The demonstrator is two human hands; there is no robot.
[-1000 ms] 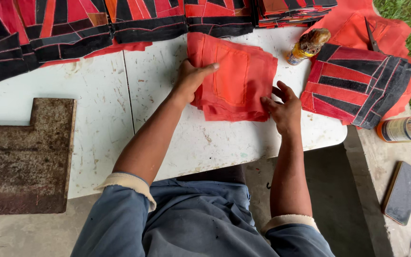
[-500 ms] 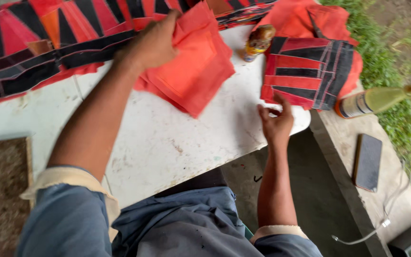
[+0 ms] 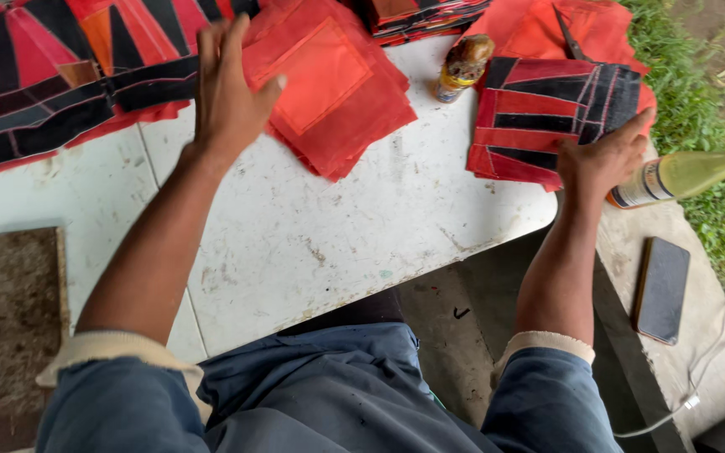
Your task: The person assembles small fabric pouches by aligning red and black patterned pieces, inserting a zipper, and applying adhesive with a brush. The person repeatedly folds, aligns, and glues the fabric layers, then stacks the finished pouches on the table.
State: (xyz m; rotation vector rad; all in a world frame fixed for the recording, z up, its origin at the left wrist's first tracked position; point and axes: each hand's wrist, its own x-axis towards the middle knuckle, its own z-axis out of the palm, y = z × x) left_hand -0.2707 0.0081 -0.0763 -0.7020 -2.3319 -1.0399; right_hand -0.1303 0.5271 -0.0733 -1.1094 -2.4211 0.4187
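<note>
So the left hand (image 3: 226,92) sits in the upper left-middle of the frame, fingers spread and laid flat on the left edge of a stack of plain red-orange fabric squares (image 3: 337,84). It's pressing or resting on them rather than pinching, so that hand is open. The stack lies on the white tabletop (image 3: 312,243), fanned out a bit, and reaches from the hand toward the top middle of the frame.

The right hand (image 3: 604,159) is over on the right side, well apart from the left one. Its fingers lie on the lower right corner of a red and black patchwork piece (image 3: 547,117), which sits at the right end of the tabletop. I can't tell whether the thumb is tucked under the cloth, so can't say if it's actually gripping it.

Between the two fabric piles, near the top, stands a small brown-capped bottle (image 3: 461,65). More red and black patchwork (image 3: 52,75) is spread across the upper left of the frame, just beside the left hand. Off the tabletop to the right, a bottle of yellowish liquid (image 3: 681,174) lies just beside the right hand, and a dark phone (image 3: 661,289) rests lower down on a concrete ledge.
</note>
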